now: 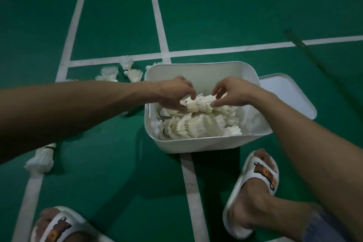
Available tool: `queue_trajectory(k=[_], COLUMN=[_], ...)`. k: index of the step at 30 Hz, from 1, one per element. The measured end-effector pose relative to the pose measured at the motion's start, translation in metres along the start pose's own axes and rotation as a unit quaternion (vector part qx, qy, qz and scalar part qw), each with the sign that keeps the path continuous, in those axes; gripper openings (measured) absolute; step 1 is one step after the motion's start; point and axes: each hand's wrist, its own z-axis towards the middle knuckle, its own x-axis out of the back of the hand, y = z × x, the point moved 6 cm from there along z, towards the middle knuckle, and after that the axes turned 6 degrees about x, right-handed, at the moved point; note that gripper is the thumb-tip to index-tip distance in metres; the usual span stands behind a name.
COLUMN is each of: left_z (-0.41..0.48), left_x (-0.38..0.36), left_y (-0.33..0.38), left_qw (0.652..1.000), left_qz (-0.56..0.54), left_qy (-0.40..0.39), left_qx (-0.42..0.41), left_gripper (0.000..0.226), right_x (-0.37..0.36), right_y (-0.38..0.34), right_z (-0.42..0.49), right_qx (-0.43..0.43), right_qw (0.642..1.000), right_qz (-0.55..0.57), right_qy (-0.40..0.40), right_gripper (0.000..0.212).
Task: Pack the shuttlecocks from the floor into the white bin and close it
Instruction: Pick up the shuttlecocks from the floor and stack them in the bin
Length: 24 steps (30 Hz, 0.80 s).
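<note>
**A:** From the head view, where does the bin stand?

**B:** The white rectangular plastic bin (206,144) stands open on the green court floor (216,6), on a crossing of white painted lines (157,15). Its flat white lid (290,94) lies on the floor at the bin's three o'clock, touching the bin's side.

**A:** And the hands?

**B:** Both are over the bin. They hold a nested row of white feather shuttlecocks (198,104) level between them. The left hand (174,92) grips the nine o'clock end, fingers (188,92) curled round it. The right hand (233,92) takes the three o'clock end, its fingers (218,89) and thumb pinching the feathers.

**A:** What is inside the bin?

**B:** More nested white shuttlecock rows (196,127) lie on their sides along the bottom, below the held row.

**A:** Any on the floor?

**B:** Yes. A cluster of loose white shuttlecocks (134,74) lies at the bin's ten o'clock, near its corner. A short white shuttlecock stack (42,158) lies at eight o'clock, well apart, under the left forearm.

**A:** The feet?

**B:** A white slide sandal (261,179) sits at the bin's five o'clock, another white sandal (57,228) at seven.
</note>
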Motion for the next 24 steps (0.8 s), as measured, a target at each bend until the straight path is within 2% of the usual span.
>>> queue_trajectory(k=[4, 7, 11, 15, 19, 24], left_z=[-0.034, -0.072, -0.125, -0.179, -0.241, -0.298], left_x=[0.028, 0.033, 0.020, -0.016, -0.078, -0.163], left_y=[-0.028, -0.065, -0.124, -0.185, -0.231, -0.250], left_qw=[0.992, 0.977, 0.960, 0.937, 0.892, 0.830], left_qz=[-0.058, -0.114, -0.135, -0.141, -0.197, -0.252], left_qy=[0.090, 0.120, 0.119, 0.083, 0.063, 0.032], left_qx=[0.066, 0.134, 0.214, 0.307, 0.401, 0.497], left_gripper=[0.039, 0.036, 0.035, 0.040, 0.043, 0.072], right_x=[0.000, -0.007, -0.028, -0.061, -0.111, -0.180], right_y=[-0.069, -0.118, -0.172, -0.224, -0.261, -0.272], right_z=[0.011, 0.020, 0.037, 0.060, 0.089, 0.128], right_qx=[0.077, 0.126, 0.173, 0.206, 0.226, 0.217], right_qw=[0.996, 0.991, 0.984, 0.978, 0.972, 0.969], right_qz=[-0.032, -0.024, -0.007, -0.024, -0.056, -0.064], right_qy=[0.033, 0.038, 0.040, 0.020, -0.034, -0.102], right_gripper=[0.043, 0.039, 0.032, 0.033, 0.035, 0.038])
